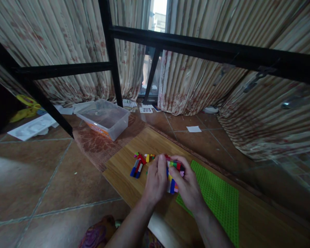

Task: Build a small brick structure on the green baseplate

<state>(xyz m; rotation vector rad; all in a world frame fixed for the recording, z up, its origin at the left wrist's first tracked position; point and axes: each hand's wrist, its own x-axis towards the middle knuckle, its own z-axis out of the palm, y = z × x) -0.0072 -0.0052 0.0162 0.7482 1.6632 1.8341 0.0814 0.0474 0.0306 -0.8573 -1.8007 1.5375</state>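
Holding one multicoloured brick assembly (173,175) between two hands above a wooden board (123,172): left hand (156,181) curled against its left face, thumb up along the side; right hand (187,186) wrapped round its right side, fingers pinching the top edge. The assembly shows red, green, yellow, blue, white and pink bricks; an exact brick count cannot be told.

Items on the board:
- One green baseplate (217,199), flat, just right of the hands, its near-left corner under the right hand.
- One small brick stack (137,167), blue, red and grey, lying left of the left hand, apart from it.
- Loose bricks (147,157), about four or five, yellow, green, pink and orange, scattered behind the stack near the board's far edge.

Items off the board:
- One clear plastic bin (105,119), on a woven mat (98,146) beyond the board's far-left corner.
- Several white papers (32,127) on the tiled floor (36,179) at left; one small paper scrap (193,129) at right.
- Black metal frame (110,55) before striped curtains (209,79).

Edges and room: the board's left edge lies close to the stack; bare board shows in front of the stack; open tile extends left.
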